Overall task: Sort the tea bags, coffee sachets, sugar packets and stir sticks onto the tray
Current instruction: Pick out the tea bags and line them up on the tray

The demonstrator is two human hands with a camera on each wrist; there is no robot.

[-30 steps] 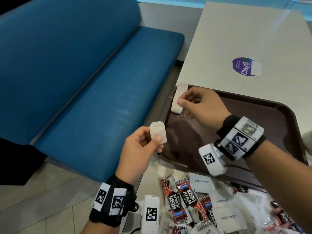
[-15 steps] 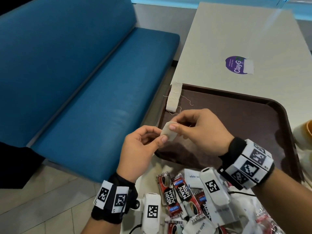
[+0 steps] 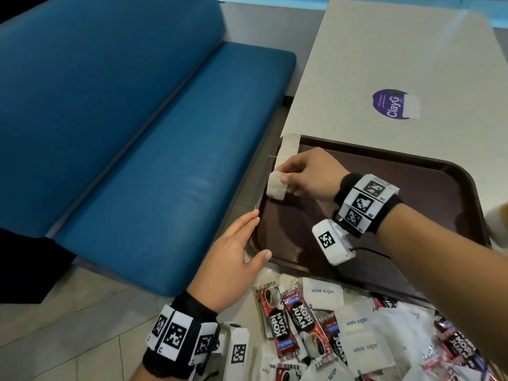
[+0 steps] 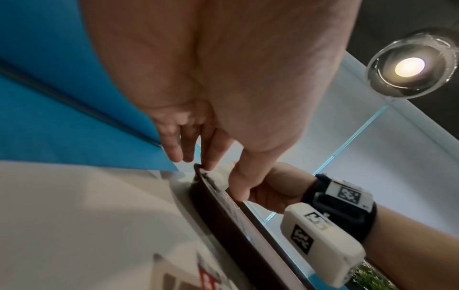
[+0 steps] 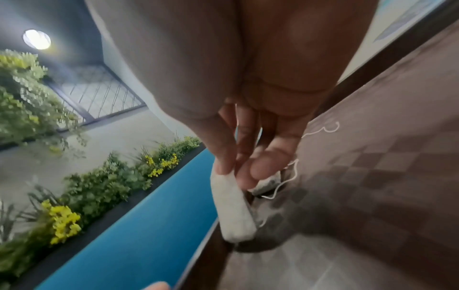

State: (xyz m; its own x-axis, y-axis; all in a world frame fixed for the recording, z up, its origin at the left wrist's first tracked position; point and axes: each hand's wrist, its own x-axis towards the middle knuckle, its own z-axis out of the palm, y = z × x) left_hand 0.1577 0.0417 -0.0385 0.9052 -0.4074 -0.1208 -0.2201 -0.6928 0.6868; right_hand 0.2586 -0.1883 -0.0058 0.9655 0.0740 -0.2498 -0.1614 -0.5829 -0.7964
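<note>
Pinching a tea bag [image 3: 276, 186] with the right hand [image 3: 308, 176] over the tray [image 3: 428, 188] corner, left hand [image 3: 233, 259] lying flat, fingers relaxed, holding nothing.

blue padded bench [image 3: 154, 149] beside pale table [image 3: 398, 67]; tiled floor [image 3: 68, 325]; round ceiling light [image 4: 410, 66].
</note>
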